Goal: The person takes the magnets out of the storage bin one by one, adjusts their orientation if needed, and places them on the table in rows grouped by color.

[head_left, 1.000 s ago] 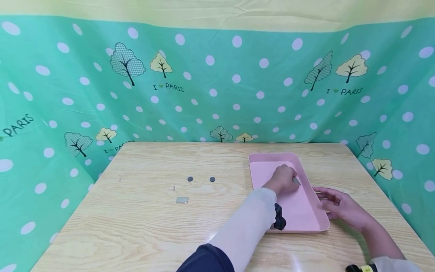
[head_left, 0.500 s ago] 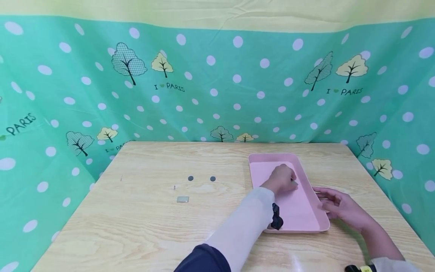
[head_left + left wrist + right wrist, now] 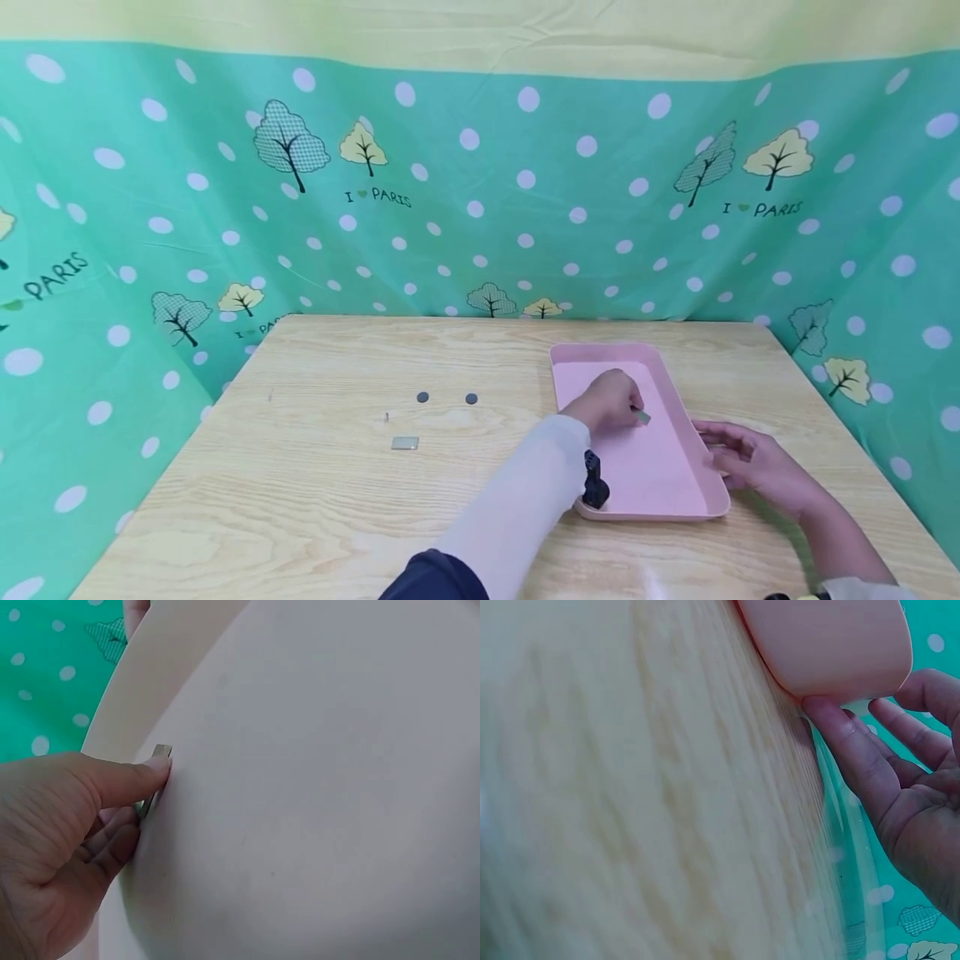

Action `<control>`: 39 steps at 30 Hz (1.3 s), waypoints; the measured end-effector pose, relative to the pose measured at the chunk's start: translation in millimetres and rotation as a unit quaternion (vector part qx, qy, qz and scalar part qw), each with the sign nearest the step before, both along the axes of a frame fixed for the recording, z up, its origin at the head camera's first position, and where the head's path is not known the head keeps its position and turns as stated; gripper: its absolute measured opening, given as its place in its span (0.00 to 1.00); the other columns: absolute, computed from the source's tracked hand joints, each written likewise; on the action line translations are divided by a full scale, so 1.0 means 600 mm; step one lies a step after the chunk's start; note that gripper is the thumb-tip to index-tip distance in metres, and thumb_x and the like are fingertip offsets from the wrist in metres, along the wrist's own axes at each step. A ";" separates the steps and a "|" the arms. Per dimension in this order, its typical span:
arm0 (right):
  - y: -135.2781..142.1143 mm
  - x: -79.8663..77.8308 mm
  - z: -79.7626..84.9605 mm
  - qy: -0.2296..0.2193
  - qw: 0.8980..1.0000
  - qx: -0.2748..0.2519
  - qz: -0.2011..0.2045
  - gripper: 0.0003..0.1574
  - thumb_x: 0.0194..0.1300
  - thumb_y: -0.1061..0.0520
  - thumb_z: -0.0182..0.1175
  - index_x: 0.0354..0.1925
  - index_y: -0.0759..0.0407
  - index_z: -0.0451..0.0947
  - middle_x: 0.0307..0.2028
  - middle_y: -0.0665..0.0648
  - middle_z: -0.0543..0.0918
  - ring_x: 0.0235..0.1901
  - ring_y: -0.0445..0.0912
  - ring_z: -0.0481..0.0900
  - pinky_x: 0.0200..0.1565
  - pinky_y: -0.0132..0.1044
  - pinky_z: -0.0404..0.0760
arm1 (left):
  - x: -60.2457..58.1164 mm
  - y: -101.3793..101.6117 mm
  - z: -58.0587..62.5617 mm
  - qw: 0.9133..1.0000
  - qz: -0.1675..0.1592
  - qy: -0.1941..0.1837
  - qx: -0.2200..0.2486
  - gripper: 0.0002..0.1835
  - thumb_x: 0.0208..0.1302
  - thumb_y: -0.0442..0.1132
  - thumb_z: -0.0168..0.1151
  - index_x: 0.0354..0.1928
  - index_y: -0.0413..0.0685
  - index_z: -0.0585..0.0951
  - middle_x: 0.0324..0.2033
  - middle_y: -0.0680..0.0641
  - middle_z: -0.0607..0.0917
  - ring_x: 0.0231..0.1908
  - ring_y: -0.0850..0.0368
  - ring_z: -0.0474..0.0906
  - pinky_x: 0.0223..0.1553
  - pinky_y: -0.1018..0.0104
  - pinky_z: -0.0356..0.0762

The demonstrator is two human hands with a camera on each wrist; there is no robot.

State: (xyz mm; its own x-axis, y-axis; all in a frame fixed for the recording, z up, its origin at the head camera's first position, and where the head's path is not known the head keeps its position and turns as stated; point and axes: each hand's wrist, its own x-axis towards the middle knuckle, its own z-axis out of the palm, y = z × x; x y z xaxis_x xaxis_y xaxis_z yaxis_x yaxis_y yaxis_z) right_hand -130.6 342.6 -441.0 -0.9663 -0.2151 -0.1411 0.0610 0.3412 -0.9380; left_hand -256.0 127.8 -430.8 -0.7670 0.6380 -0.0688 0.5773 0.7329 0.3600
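Observation:
My left hand (image 3: 613, 400) reaches into a pink tray (image 3: 693, 450) and pinches a small flat metallic piece (image 3: 642, 416) between thumb and fingers. In the left wrist view the piece (image 3: 161, 751) is narrow and greyish, and part of it is hidden behind the thumb of the left hand (image 3: 67, 832). Outside the tray, my right hand (image 3: 757, 462) touches its right wall with fingers spread. The right wrist view has this right hand (image 3: 907, 772) with its fingertips at the bottom edge of the tray wall (image 3: 832, 652).
Left of the tray, two dark round discs (image 3: 423, 397) lie on the wooden table (image 3: 300, 500). A grey rectangular plate (image 3: 405, 443) and a tiny pin-like piece (image 3: 387, 417) lie nearby. A green dotted curtain (image 3: 480, 192) hangs around the back and sides.
My left hand, with the metallic piece, has shifted slightly left and toward the near side inside the tray. My right hand stays at the tray's right wall. The head view has tilted slightly.

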 end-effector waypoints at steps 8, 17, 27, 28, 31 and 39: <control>0.003 0.000 -0.004 0.006 1.000 -0.008 0.004 0.37 0.71 0.60 0.57 0.69 0.76 0.55 0.62 0.78 0.65 0.45 0.38 0.79 0.39 0.45 0.85 | -0.002 -0.010 -0.005 1.000 -0.001 -0.017 0.021 0.10 0.56 0.43 0.74 0.41 0.56 0.89 0.33 0.63 0.86 0.36 0.72 0.76 0.41 0.86 0.67; 0.004 0.001 -0.006 0.023 0.999 -0.023 0.016 0.35 0.70 0.62 0.57 0.67 0.78 0.56 0.58 0.71 0.72 0.45 0.40 0.80 0.38 0.47 0.85 | -0.002 -0.014 -0.014 0.998 0.002 -0.024 0.055 0.04 0.55 0.41 0.74 0.33 0.53 0.88 0.24 0.62 0.80 0.29 0.70 0.71 0.35 0.84 0.65; 0.002 0.001 -0.003 0.014 1.000 -0.013 0.008 0.36 0.70 0.61 0.57 0.68 0.77 0.56 0.59 0.71 0.71 0.45 0.39 0.80 0.39 0.46 0.85 | -0.001 -0.021 -0.017 0.993 -0.013 -0.017 0.114 0.06 0.52 0.36 0.76 0.30 0.53 0.86 0.22 0.63 0.79 0.27 0.71 0.71 0.34 0.85 0.65; 0.002 0.001 -0.003 0.015 1.000 -0.013 0.009 0.36 0.70 0.61 0.57 0.68 0.77 0.56 0.59 0.71 0.71 0.45 0.39 0.80 0.39 0.46 0.85 | -0.002 -0.022 -0.018 0.993 -0.013 -0.020 0.120 0.06 0.52 0.35 0.75 0.30 0.53 0.87 0.22 0.63 0.80 0.27 0.71 0.72 0.34 0.85 0.66; 0.002 0.002 -0.003 0.020 1.000 -0.016 0.012 0.36 0.70 0.62 0.58 0.67 0.78 0.56 0.58 0.72 0.72 0.45 0.40 0.80 0.38 0.46 0.85 | -0.005 -0.025 -0.018 0.990 -0.008 -0.032 0.134 0.05 0.54 0.33 0.73 0.32 0.52 0.88 0.24 0.62 0.81 0.28 0.72 0.72 0.34 0.85 0.66; 0.001 0.003 -0.002 0.022 0.999 -0.018 0.015 0.36 0.70 0.62 0.57 0.67 0.79 0.56 0.57 0.69 0.73 0.45 0.40 0.80 0.38 0.47 0.85 | -0.006 -0.034 -0.011 0.982 0.008 -0.081 0.173 0.03 0.58 0.35 0.71 0.34 0.50 0.89 0.27 0.58 0.86 0.29 0.73 0.73 0.36 0.84 0.69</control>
